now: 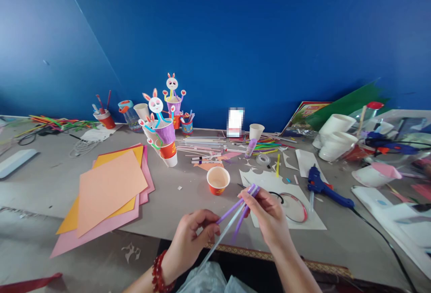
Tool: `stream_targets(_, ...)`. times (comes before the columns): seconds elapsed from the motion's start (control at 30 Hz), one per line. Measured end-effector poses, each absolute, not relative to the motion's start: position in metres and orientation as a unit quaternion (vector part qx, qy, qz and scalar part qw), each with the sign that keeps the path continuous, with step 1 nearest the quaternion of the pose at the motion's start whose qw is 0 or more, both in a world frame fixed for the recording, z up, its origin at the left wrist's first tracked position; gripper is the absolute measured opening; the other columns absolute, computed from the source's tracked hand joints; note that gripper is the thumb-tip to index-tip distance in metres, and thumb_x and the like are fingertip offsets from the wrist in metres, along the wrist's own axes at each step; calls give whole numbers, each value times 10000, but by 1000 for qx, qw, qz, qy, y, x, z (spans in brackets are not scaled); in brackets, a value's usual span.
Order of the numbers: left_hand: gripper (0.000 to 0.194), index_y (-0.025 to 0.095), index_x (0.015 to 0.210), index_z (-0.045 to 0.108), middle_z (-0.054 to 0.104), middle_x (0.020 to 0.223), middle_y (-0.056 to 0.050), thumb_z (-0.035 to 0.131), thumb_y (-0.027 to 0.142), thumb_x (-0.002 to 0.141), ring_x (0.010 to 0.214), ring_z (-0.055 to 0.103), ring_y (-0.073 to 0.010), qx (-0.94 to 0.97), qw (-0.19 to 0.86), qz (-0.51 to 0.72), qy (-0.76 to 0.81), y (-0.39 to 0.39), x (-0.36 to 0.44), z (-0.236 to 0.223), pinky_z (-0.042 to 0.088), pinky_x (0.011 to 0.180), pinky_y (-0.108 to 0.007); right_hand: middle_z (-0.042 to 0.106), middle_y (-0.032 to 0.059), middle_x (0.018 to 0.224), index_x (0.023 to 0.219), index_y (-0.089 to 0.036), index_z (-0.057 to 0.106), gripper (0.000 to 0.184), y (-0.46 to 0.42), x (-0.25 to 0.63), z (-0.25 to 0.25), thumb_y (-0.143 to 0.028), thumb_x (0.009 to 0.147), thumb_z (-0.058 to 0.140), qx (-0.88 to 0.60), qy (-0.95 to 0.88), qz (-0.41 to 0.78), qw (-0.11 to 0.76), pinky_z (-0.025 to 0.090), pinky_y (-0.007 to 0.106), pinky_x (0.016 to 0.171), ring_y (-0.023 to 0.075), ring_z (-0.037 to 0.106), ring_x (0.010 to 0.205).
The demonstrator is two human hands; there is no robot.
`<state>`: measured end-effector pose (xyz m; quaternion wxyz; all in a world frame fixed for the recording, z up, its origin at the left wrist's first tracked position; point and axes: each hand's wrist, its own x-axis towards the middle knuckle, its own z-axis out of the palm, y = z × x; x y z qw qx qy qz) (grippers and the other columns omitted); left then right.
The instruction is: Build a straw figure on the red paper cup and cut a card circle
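Observation:
Above the table's front edge, my right hand point(264, 212) pinches the top of a small bundle of straws, two purple and one pale. My left hand point(191, 237), with a red bead bracelet on its wrist, pinches the lower end of one purple straw point(232, 210). The pale straw point(220, 237) slants down toward my lap, and the other purple straw point(239, 225) hangs below my right fingers. Just beyond my hands stands a red and white paper cup point(218, 181), upright. Scissors point(305, 212) lie partly behind my right hand on white cut paper point(316, 222).
Coloured paper sheets point(111, 189) lie at left, behind them stacked cups with rabbit figures point(164, 129). A blue glue gun point(328, 187) with a cord rests at right. Loose straws point(202, 141), a tape roll point(263, 160) and a white cup point(256, 130) sit toward the blue wall.

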<state>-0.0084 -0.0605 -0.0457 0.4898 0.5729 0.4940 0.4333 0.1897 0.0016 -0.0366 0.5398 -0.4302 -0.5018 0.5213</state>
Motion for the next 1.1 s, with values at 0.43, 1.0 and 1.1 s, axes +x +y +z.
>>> stream_targets(0.43,197,179,1082,666,677,959,-84,588,272,926,851,640,-177,557,522,490,420,-60,-18,-48,531,781,-279,656,26,688,809,-165,731,307,7,193,-36,-466,768,781,-430,-453,543,560,507,211,447,113,557,537)
stream_targets(1.0,146,168,993,705,691,912,-89,607,213,895,837,633,-193,634,411,488,436,-45,4,-39,510,773,-297,631,10,640,804,-161,720,324,3,187,-29,-475,755,783,-429,-456,544,559,472,214,444,107,539,506)
stream_targets(1.1,162,171,996,709,687,885,-81,583,183,895,816,634,-190,648,389,483,442,-45,6,-36,504,738,-285,632,7,638,803,-162,719,325,3,187,-29,-475,751,788,-427,-453,547,560,465,208,445,102,542,502)
